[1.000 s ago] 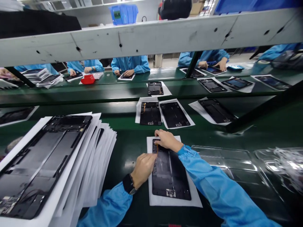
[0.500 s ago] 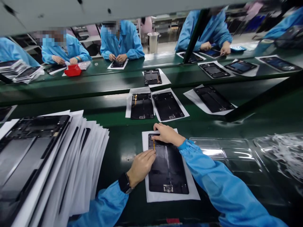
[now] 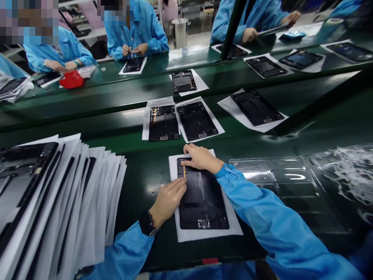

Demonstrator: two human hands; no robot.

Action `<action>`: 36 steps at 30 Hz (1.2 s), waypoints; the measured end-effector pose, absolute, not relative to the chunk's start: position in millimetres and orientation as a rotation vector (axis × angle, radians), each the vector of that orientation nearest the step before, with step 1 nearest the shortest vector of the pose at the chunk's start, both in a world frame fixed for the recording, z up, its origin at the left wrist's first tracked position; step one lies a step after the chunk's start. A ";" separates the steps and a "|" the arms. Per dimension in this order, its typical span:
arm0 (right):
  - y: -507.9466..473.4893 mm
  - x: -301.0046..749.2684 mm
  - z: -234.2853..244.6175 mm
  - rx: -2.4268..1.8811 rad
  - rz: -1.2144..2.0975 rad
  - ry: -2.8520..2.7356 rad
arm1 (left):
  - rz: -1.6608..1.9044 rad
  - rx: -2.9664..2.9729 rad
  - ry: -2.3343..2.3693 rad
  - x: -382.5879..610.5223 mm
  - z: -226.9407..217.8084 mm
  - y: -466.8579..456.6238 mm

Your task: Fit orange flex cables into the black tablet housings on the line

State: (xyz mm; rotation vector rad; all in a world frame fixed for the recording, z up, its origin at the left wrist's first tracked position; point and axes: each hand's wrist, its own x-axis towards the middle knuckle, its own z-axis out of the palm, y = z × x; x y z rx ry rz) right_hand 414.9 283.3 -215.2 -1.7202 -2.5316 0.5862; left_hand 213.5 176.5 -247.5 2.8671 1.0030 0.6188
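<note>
In the head view, a black tablet housing (image 3: 201,208) lies open side up on a white paper sheet (image 3: 208,236). Near its upper left corner runs a thin yellow flex cable (image 3: 184,172). My left hand (image 3: 167,198) reaches in from the left, its fingers pressed together at the cable's lower end. From the right comes my right hand (image 3: 202,158), bent over the housing's top edge, with a finger or thumb at the cable's upper end. The exact contact under the fingertips is hidden.
A tall stack of housings and paper sheets (image 3: 96,202) stands at left. Clear plastic trays (image 3: 279,175) and white strips (image 3: 352,175) lie at right. Several housings on paper (image 3: 198,120) sit beyond. Across the bench, co-workers in blue sleeves (image 3: 136,27) handle similar parts near a red bin (image 3: 71,79).
The camera view has shifted, so the bench appears higher and further left. Both my hands stay at the cable. At upper right, a co-worker has lifted a flat panel off the bench.
</note>
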 end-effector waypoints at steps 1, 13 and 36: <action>283.2 414.9 -214.5 -1.721 0.591 -2.534 | 0.609 2.865 1.001 213.5 -247.2 176.5; 281.9 415.0 -214.5 -1.705 0.585 -2.525 | 0.599 2.846 0.996 214.7 -245.3 175.4; 199.7 443.8 -175.3 -1.657 1.177 -2.128 | 0.664 2.573 0.945 195.0 -230.9 167.9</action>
